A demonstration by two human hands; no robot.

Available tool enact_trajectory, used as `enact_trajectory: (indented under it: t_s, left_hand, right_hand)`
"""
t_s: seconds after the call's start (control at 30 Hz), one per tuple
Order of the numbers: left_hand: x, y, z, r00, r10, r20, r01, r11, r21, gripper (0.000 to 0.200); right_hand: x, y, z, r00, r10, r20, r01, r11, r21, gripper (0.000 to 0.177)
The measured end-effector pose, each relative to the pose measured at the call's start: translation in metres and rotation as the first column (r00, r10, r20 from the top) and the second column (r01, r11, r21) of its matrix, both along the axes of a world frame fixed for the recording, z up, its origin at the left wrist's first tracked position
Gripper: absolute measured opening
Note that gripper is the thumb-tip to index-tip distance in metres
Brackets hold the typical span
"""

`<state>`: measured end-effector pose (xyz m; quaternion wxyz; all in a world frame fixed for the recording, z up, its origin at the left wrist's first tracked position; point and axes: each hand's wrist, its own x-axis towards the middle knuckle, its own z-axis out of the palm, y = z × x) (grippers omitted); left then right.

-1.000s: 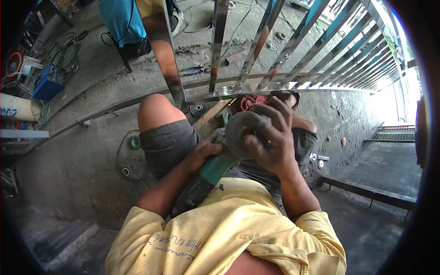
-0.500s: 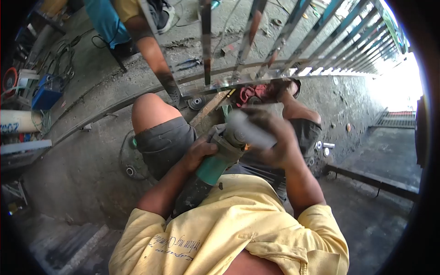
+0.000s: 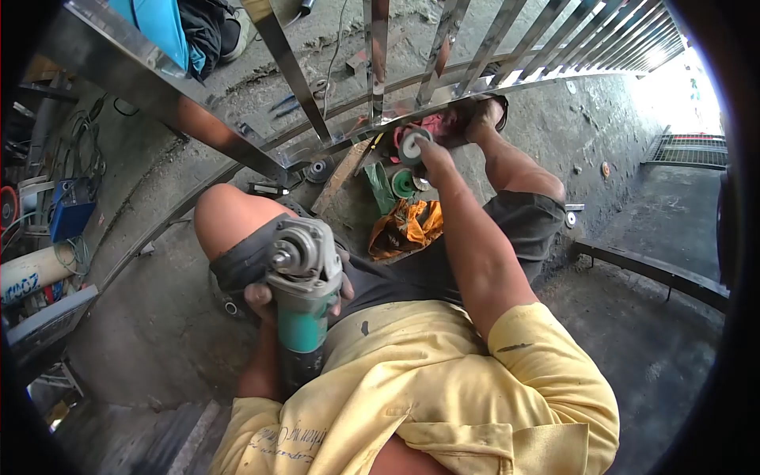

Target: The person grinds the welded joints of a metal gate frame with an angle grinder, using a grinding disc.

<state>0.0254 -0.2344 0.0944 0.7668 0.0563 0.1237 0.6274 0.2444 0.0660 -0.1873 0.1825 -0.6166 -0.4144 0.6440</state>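
My left hand is wrapped around a green-and-grey angle grinder, held upright in front of my body. The grinder's head faces up, and its bare spindle shows with no disc on it. My right hand reaches forward over the ground and grips a round grinding disc with a pale centre. Just below that hand lies a green disc, beside a crumpled green packet. An orange cloth or bag lies closer to me, between my legs.
A shiny metal railing crosses the space ahead. A wooden strip and a round metal part lie near its base. Pliers and a person's blue clothing appear beyond. A blue box stands at left.
My right hand has moved from the grinder's head forward to the discs on the ground. The grinder has shifted left and turned, showing its spindle. My view has shifted too.
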Motion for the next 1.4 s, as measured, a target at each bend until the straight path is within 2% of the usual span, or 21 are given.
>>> enact_trajectory:
  t_s: [0.03, 0.1, 0.2, 0.3, 0.33, 0.37, 0.4, 0.43, 0.47, 0.53, 0.7, 0.8, 0.9, 0.93, 1.03, 1.07, 1.13, 1.17, 1.23, 1.3, 1.4]
  left_hand:
    - [0.001, 0.001, 0.0, 0.999, -0.019, -0.029, 0.018, 0.999, -0.041, 0.108]
    - [0.004, 0.003, 0.0, 0.995, -0.064, -0.08, 0.054, 0.991, -0.123, 0.105]
    - [0.007, 0.01, 0.0, 0.979, -0.133, -0.153, 0.108, 0.98, -0.164, 0.105]
    - [0.01, 0.022, 0.002, 0.939, -0.21, -0.272, 0.13, 0.949, -0.287, 0.107]
    - [0.008, 0.026, -0.003, 0.915, -0.256, -0.311, 0.175, 0.948, -0.266, 0.109]
    - [0.007, 0.026, -0.009, 0.9, -0.285, -0.33, 0.191, 0.938, -0.289, 0.11]
    - [0.006, 0.022, -0.016, 0.882, -0.316, -0.35, 0.207, 0.926, -0.316, 0.111]
    - [0.005, 0.018, -0.022, 0.873, -0.33, -0.358, 0.212, 0.919, -0.332, 0.11]
    - [0.005, 0.017, -0.027, 0.873, -0.337, -0.352, 0.213, 0.914, -0.345, 0.11]
    - [0.005, 0.013, -0.035, 0.875, -0.341, -0.343, 0.214, 0.908, -0.359, 0.109]
    - [0.0, 0.007, -0.056, 0.903, -0.292, -0.317, 0.189, 0.929, -0.319, 0.107]
    - [-0.001, 0.0, -0.072, 0.928, -0.23, -0.293, 0.158, 0.956, -0.248, 0.106]
    - [0.002, 0.002, -0.087, 0.946, -0.192, -0.261, 0.157, 0.977, -0.146, 0.105]
    - [0.005, 0.001, -0.093, 0.955, -0.174, -0.242, 0.153, 0.983, -0.101, 0.105]
    - [0.011, -0.002, -0.107, 0.974, -0.121, -0.189, 0.125, 0.992, 0.01, 0.103]
    - [0.014, 0.002, -0.101, 0.971, -0.123, -0.206, 0.127, 0.992, 0.005, 0.103]
    - [0.013, 0.026, -0.037, 0.894, -0.273, -0.354, 0.203, 0.954, -0.222, 0.104]
    - [0.013, 0.038, -0.006, 0.846, -0.36, -0.394, 0.233, 0.913, -0.334, 0.105]
    - [0.02, 0.042, 0.014, 0.868, -0.308, -0.389, 0.18, 0.926, -0.332, 0.1]
    - [0.021, 0.028, 0.008, 0.876, -0.227, -0.425, 0.097, 0.947, -0.306, 0.1]
    - [0.019, 0.011, 0.014, 0.915, -0.117, -0.386, 0.029, 0.974, -0.226, 0.096]
  right_hand:
    - [0.0, -0.009, -0.007, 0.982, -0.187, 0.016, 0.187, 0.962, -0.198, 0.035]
    - [0.005, -0.032, 0.002, 0.89, -0.454, 0.045, 0.434, 0.812, -0.389, 0.037]
    - [0.027, -0.029, -0.054, 0.765, -0.627, -0.146, 0.527, 0.74, -0.418, 0.043]
    - [0.021, -0.008, -0.028, 0.654, -0.749, 0.108, 0.716, 0.567, -0.407, 0.05]
    - [0.021, -0.007, -0.024, 0.733, -0.659, 0.168, 0.664, 0.64, -0.385, 0.056]
    - [0.025, -0.006, -0.042, 0.894, -0.333, 0.3, 0.418, 0.863, -0.285, 0.059]
    - [0.03, -0.008, -0.07, 0.895, 0.023, 0.445, 0.091, 0.968, -0.233, 0.062]
    - [0.023, -0.011, -0.076, 0.74, 0.346, 0.577, -0.258, 0.938, -0.232, 0.065]
    - [0.019, -0.024, -0.083, 0.596, 0.419, 0.686, -0.477, 0.871, -0.117, 0.067]
    - [0.0, -0.033, -0.083, 0.548, 0.506, 0.666, -0.53, 0.826, -0.192, 0.061]
    - [-0.014, -0.05, -0.068, 0.385, 0.579, 0.718, -0.688, 0.699, -0.195, 0.055]
    - [-0.011, -0.054, -0.106, 0.348, 0.597, 0.723, -0.703, 0.676, -0.22, 0.048]
    - [-0.014, -0.049, -0.096, 0.33, 0.577, 0.747, -0.701, 0.68, -0.215, 0.039]
    - [-0.014, -0.046, -0.08, 0.298, 0.615, 0.73, -0.647, 0.692, -0.319, 0.033]
    - [-0.007, -0.046, -0.075, 0.154, 0.728, 0.668, -0.676, 0.57, -0.466, 0.031]
    - [-0.011, -0.041, -0.042, 0.233, 0.676, 0.699, -0.641, 0.648, -0.412, 0.031]
    - [-0.015, -0.025, -0.035, 0.14, 0.706, 0.694, -0.831, 0.465, -0.305, 0.029]
    - [-0.024, -0.013, 0.01, 0.175, 0.674, 0.718, -0.872, 0.445, -0.205, 0.031]
    - [-0.047, 0.006, 0.062, 0.116, 0.662, 0.74, -0.961, 0.264, -0.086, 0.029]
    - [-0.063, -0.002, 0.173, 0.331, 0.624, 0.708, -0.941, 0.276, 0.197, 0.031]
    - [-0.057, -0.052, 0.291, 0.447, 0.593, 0.67, -0.868, 0.105, 0.486, 0.032]
